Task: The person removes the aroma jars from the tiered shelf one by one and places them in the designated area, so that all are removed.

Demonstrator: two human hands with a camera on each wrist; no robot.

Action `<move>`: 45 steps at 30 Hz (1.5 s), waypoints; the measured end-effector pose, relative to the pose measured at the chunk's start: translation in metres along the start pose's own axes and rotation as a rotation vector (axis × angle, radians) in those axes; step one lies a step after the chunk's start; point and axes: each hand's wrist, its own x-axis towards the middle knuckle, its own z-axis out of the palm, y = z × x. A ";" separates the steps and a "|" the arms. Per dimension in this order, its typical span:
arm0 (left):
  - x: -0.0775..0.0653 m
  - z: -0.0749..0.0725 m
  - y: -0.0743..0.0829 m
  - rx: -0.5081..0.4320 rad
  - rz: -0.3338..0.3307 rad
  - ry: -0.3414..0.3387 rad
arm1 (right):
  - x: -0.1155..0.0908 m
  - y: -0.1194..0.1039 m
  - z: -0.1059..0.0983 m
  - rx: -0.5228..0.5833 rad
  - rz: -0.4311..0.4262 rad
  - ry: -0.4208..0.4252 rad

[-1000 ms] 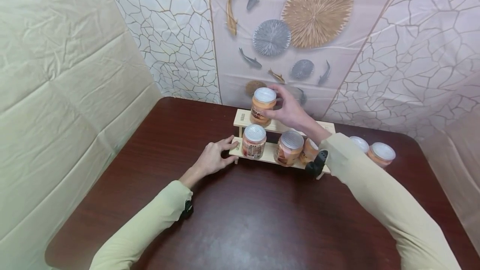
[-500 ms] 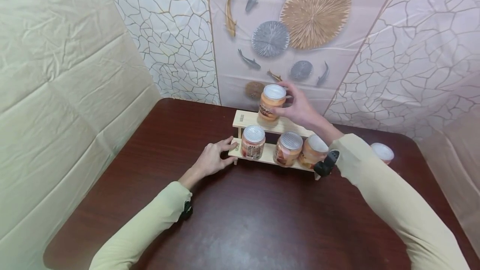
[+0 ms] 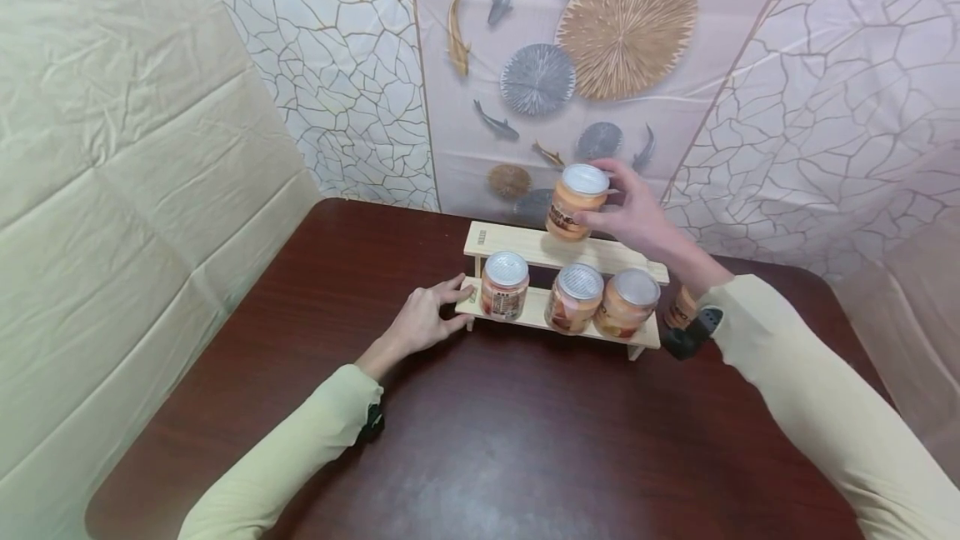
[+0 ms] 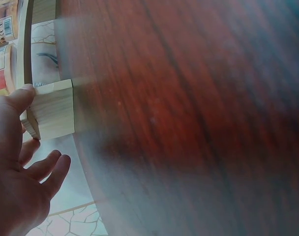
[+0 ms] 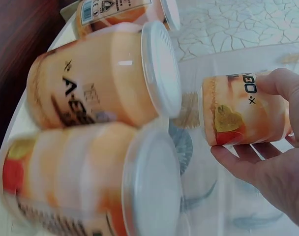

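Observation:
Over the upper board of a two-tier wooden shelf, my right hand grips an orange-labelled jar with a clear lid. The jar leans slightly and appears raised off the board. In the right wrist view, thumb and fingers wrap round this held jar. On the lower tier stand three similar jars: one at the left, one near the middle and one at the right. My left hand pinches the lower tier's left end; the left wrist view shows its fingers at the board's end.
Another jar stands on the table to the right of the shelf, partly hidden by my right wrist. The dark brown table extends in front of the shelf. A patterned wall covering rises right behind it.
My right hand has carried the jar from the upper tier's left end rightward, and slightly up. The right forearm shifted right, uncovering the right-hand lower jar. The left hand has stayed put.

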 end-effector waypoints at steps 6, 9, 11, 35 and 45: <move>0.000 0.000 0.001 -0.006 -0.005 -0.003 | -0.011 0.001 -0.019 -0.054 0.028 0.016; 0.000 -0.001 0.002 -0.012 -0.010 -0.009 | -0.017 0.002 -0.030 -0.075 0.054 0.023; 0.000 -0.001 0.002 -0.011 -0.012 -0.011 | -0.022 0.003 -0.038 -0.101 0.076 0.032; 0.000 0.001 0.000 -0.004 -0.014 -0.004 | -0.078 0.031 -0.117 -0.205 0.162 0.181; 0.000 0.001 0.000 0.004 0.001 0.007 | -0.100 0.042 -0.149 -0.215 0.204 0.257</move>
